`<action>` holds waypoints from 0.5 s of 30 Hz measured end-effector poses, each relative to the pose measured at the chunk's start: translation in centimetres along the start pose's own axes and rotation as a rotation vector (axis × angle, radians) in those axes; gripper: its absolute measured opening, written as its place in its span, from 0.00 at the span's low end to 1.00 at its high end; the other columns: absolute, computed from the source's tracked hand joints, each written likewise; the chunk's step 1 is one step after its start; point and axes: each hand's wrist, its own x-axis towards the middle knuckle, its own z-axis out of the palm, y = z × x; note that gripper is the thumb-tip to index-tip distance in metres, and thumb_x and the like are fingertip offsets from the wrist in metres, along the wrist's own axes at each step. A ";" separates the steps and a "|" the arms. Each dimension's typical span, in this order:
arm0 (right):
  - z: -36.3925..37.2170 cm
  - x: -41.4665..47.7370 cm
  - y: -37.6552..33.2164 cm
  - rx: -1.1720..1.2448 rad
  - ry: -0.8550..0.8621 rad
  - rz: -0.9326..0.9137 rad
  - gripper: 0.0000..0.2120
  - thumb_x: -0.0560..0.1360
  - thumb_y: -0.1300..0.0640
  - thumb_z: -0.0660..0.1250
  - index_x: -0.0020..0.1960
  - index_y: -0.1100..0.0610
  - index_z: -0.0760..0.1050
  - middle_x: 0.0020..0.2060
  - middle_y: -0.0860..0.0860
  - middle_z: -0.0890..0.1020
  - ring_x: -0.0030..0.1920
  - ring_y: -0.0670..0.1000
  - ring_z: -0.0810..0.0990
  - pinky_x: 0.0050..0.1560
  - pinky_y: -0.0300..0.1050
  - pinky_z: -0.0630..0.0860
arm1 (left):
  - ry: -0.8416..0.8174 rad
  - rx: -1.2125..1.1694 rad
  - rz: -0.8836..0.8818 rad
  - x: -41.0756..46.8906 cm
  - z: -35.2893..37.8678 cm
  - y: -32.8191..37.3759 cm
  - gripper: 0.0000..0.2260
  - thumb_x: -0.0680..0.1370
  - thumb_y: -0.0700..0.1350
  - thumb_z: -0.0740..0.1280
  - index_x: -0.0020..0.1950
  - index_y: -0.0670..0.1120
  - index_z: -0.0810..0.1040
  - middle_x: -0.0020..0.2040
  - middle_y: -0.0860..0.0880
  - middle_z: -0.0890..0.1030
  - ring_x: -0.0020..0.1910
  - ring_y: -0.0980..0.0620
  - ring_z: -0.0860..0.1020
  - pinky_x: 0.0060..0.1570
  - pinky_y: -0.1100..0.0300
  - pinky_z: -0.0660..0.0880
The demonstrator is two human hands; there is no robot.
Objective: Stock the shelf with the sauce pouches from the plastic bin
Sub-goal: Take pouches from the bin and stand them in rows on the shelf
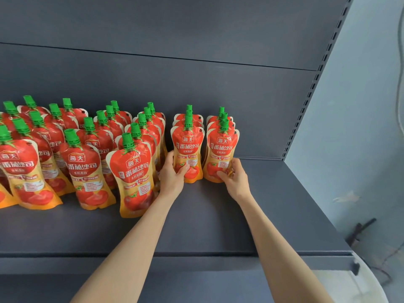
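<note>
dark grey shelf (218, 215), rows upright; left hand (172, 173) clasps front pouch (188, 154) of one short row; right hand (235, 178) clasps neighbouring pouch (222, 154); bare shelf lies rightward, nearer right hand; bin unseen

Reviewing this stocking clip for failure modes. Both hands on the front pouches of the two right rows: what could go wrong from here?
1. The left hand and right hand grip only the front pouches; a nudge could domino the upright pouches standing close behind.
2. The left forearm passes right beside the neighbouring front pouch, which leans a little; pulling back might tip it.
</note>
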 end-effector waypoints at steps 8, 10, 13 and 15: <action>0.2 0.0 0.0 -0.070 0.015 0.020 0.20 0.77 0.59 0.65 0.66 0.58 0.65 0.63 0.55 0.75 0.63 0.55 0.75 0.63 0.50 0.73 | -0.002 0.019 -0.031 -0.3 0.1 0.0 0.24 0.77 0.43 0.67 0.70 0.49 0.62 0.67 0.46 0.72 0.66 0.46 0.71 0.65 0.42 0.69; 0.2 -0.3 0.0 -0.133 0.042 0.012 0.21 0.76 0.59 0.66 0.67 0.57 0.66 0.64 0.55 0.74 0.64 0.55 0.73 0.63 0.51 0.72 | 0.002 0.033 -0.060 -0.5 0.0 0.0 0.26 0.76 0.42 0.67 0.71 0.49 0.60 0.68 0.46 0.71 0.68 0.46 0.69 0.66 0.41 0.68; 0.0 -1.2 -0.1 -0.189 0.104 -0.018 0.24 0.75 0.59 0.68 0.69 0.57 0.65 0.65 0.55 0.72 0.65 0.53 0.71 0.62 0.49 0.72 | 0.015 0.108 -0.044 -1.6 -0.3 -0.1 0.28 0.77 0.43 0.67 0.73 0.47 0.58 0.71 0.46 0.67 0.71 0.45 0.65 0.69 0.43 0.63; -0.1 -2.3 -0.3 -0.179 0.137 -0.031 0.23 0.75 0.58 0.68 0.68 0.57 0.66 0.64 0.54 0.71 0.63 0.52 0.72 0.57 0.43 0.73 | 0.031 0.136 -0.019 -2.8 -0.6 0.1 0.28 0.77 0.44 0.66 0.74 0.46 0.58 0.73 0.46 0.65 0.72 0.46 0.63 0.70 0.44 0.63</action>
